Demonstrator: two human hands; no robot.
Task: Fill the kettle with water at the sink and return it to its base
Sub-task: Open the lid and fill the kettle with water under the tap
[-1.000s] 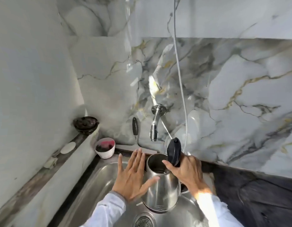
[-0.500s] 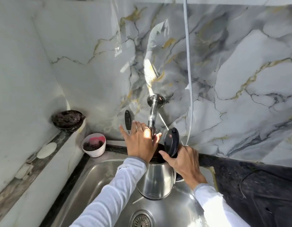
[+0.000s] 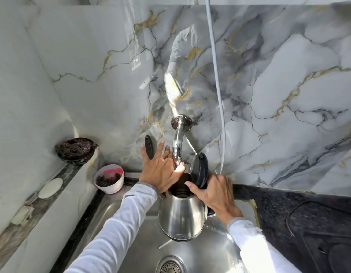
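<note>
The kettle [image 3: 182, 217] is being held over the steel sink [image 3: 119, 217], its open mouth sitting directly under the end of the tap [image 3: 177, 143] that is mounted on the marble wall [image 3: 289, 85]. It is being gripped by the right hand [image 3: 215, 191], whose fingers are wrapped around the handle on the side of the kettle, with the thumb lying across the rim. The black lid [image 3: 199, 170] is standing hinged upright, just beside that hand. The left hand [image 3: 161, 168] is being stretched out to the tap's lower end, fingers spread loosely and fingertips touching the spout; nothing is being clasped in it. No stream of water can be made out. The drain [image 3: 170, 266] is lying below the kettle. A black-handled tool [image 3: 149, 146] is being leaned against the wall behind the left hand. A small white bowl [image 3: 109, 179] is sitting at the sink's back corner, and the dark worktop [image 3: 308, 223] is lying to the right.
</note>
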